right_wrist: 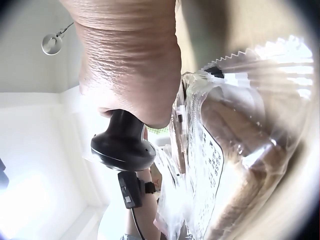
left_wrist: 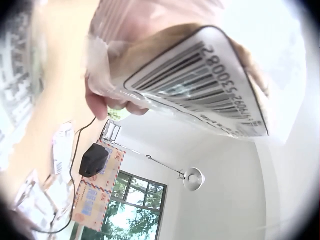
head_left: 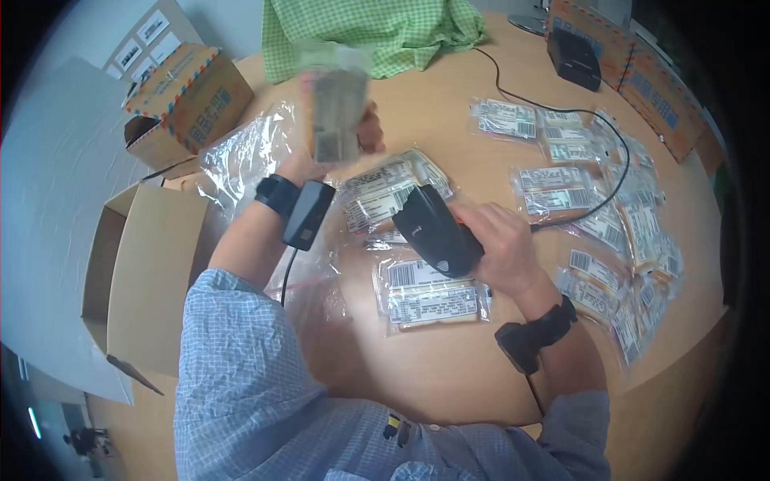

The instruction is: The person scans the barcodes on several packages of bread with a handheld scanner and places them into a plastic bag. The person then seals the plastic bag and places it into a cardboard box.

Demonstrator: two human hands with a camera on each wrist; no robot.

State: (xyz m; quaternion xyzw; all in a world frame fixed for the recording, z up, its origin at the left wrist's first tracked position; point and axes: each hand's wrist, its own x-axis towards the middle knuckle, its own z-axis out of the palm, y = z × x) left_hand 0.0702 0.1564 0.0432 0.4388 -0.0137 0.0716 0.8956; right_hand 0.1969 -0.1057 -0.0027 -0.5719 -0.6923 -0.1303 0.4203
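Note:
My left hand (head_left: 370, 134) grips a see-through packet of bread (head_left: 335, 116), raised over the far side of the table. The left wrist view shows its white barcode label (left_wrist: 195, 75) close up, with fingertips curled at the wrapper's edge. In my right hand (head_left: 505, 244) is a black barcode scanner (head_left: 437, 232), its head pointing up and left. The right wrist view catches only the scanner's rounded end (right_wrist: 122, 150) below the palm. Beneath and beside the scanner lie labelled bread packets (head_left: 433, 293), with overlapping ones (head_left: 389, 192) farther back.
Several more packets (head_left: 553, 188) spread along the table's right side, crossed by a black cable (head_left: 624, 152). At left stand an open cardboard box (head_left: 152, 280), a printed carton (head_left: 204, 104) and crumpled plastic (head_left: 257, 152). Behind are a green checked cloth (head_left: 369, 32) and a black device (head_left: 574, 60).

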